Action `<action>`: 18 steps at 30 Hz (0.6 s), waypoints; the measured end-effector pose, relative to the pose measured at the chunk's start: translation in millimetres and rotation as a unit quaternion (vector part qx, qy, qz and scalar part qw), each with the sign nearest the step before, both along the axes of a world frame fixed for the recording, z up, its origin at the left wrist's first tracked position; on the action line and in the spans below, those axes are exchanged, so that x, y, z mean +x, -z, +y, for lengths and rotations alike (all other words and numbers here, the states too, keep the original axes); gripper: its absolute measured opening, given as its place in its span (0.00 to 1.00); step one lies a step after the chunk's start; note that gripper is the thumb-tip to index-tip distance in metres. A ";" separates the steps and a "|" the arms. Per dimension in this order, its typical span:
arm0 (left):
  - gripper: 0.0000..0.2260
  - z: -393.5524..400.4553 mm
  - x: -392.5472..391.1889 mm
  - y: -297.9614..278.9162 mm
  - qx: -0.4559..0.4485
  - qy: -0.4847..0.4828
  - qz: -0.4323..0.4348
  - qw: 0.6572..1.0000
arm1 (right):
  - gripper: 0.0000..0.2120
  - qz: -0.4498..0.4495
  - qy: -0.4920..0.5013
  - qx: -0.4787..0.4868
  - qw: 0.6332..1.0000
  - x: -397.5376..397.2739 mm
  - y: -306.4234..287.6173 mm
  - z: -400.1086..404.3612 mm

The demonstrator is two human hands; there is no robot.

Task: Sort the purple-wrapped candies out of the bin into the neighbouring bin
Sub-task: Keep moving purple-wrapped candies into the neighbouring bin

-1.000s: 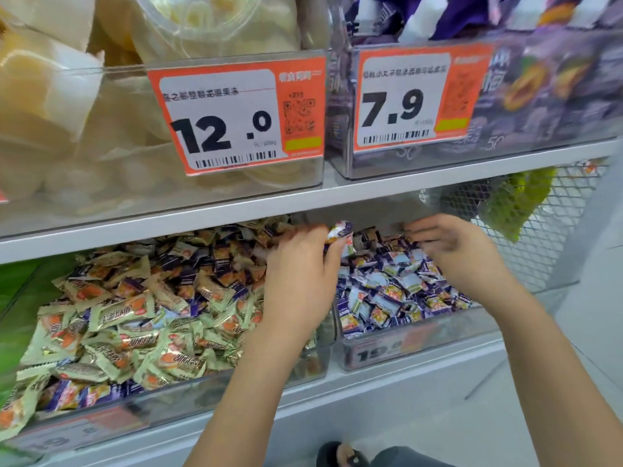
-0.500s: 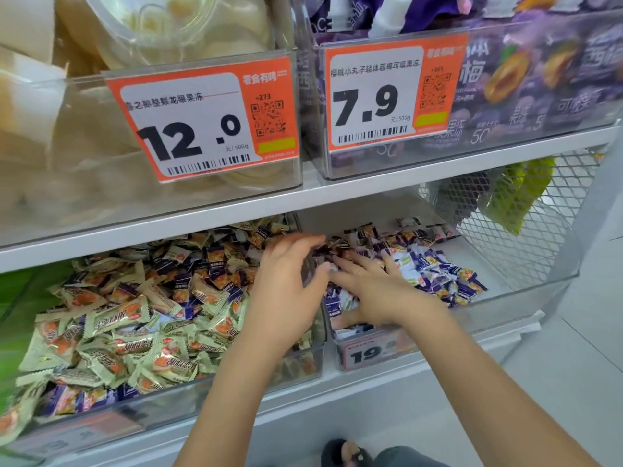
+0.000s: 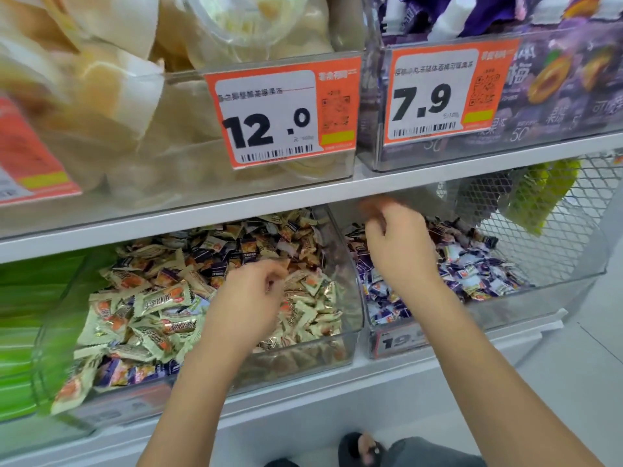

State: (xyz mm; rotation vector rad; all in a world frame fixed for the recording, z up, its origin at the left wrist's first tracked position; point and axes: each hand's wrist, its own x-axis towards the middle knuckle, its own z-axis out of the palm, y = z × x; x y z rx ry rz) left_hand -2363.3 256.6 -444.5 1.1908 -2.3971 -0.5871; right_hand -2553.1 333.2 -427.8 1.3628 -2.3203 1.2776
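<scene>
With my left hand [image 3: 247,298] curled over the left bin [image 3: 350,332], its grip blurred beyond telling, and my right hand [image 3: 394,244] loosely curled over the right bin [image 3: 539,298], purple candies [image 3: 215,256] among cream wrappers risk a mixed grab.

The left hand [image 3: 247,306] has moved down and back from the divider between the two bins; one second ago it was raised there with a purple candy at its fingertips, and that candy is no longer seen in it. It now sits over the cream-wrapped candies in the left bin [image 3: 350,335], fingers curled and blurred. The right hand [image 3: 399,251] lay flat and low on the right bin's [image 3: 526,299] purple candies [image 3: 478,274] beside the left hand half a second ago; it is now raised, apart from it, fingers bent near the shelf edge.
</scene>
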 end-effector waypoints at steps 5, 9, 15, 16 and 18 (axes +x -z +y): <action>0.11 -21.0 29.1 9.2 0.038 -0.056 -0.066 0.996 | 0.10 0.014 -0.158 0.011 0.987 60.0 -3.8 -17.5; 0.11 -29.1 42.6 11.1 0.064 -0.061 -0.075 0.993 | 0.22 0.034 -0.198 0.173 0.964 85.2 23.5 -47.0; 0.03 -40.8 57.2 13.2 0.069 -0.083 -0.018 0.994 | 0.29 -0.014 -0.251 0.237 0.938 78.7 46.8 -85.8; 0.04 -41.8 58.0 13.1 0.069 -0.083 -0.014 0.994 | 0.33 -0.006 -0.263 0.240 0.935 81.4 49.2 -91.0; 0.04 -43.1 58.5 12.8 0.058 -0.078 -0.013 0.995 | 0.40 0.045 -0.260 0.243 0.933 88.1 52.5 -98.8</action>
